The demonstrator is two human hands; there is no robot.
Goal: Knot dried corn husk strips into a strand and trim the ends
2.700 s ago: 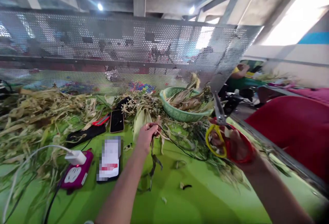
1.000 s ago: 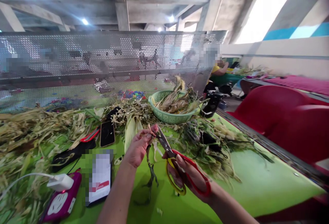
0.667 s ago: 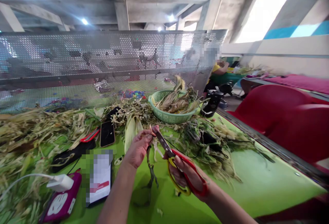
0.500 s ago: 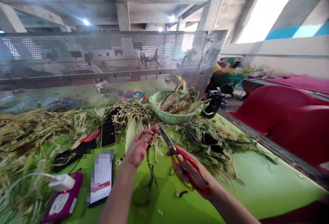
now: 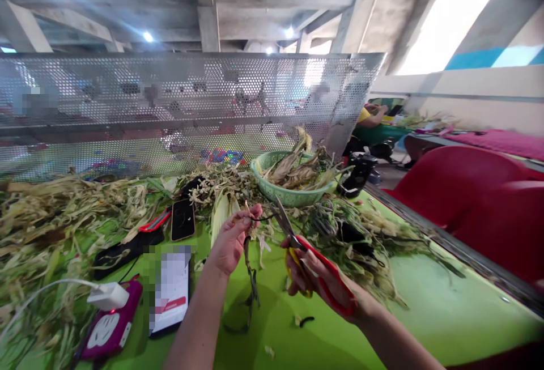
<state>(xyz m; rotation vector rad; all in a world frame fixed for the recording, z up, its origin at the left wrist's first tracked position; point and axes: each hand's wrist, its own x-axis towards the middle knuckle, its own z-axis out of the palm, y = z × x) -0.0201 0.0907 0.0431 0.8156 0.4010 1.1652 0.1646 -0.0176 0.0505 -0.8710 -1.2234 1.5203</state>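
Observation:
My left hand (image 5: 233,239) is closed, pinching a dark, twisted strand of dried plant material (image 5: 252,279) that dangles below the fingers. A thin dark end of it sticks out to the right, toward the scissors (image 5: 288,227). My right hand (image 5: 312,273) is wrapped round their red and yellow handles. The blades point up and left, slightly parted, and their tips are just right of my left fingertips. Whether the blades touch the thin end, I cannot tell. A pale corn husk (image 5: 221,214) lies behind my left hand.
A green basket (image 5: 293,197) of dried husks stands behind my hands. Heaped dry husks (image 5: 38,217), a phone (image 5: 182,220), a screen device (image 5: 172,296), a red cutter (image 5: 155,221) and a purple power strip (image 5: 113,324) occupy the left. At right are grey-green fibres (image 5: 327,217) and red chairs (image 5: 471,188).
The scissors and my right hand have shifted a little right, away from my left fingers, and the thin dark end now shows longer between them. My left hand keeps its pinch.

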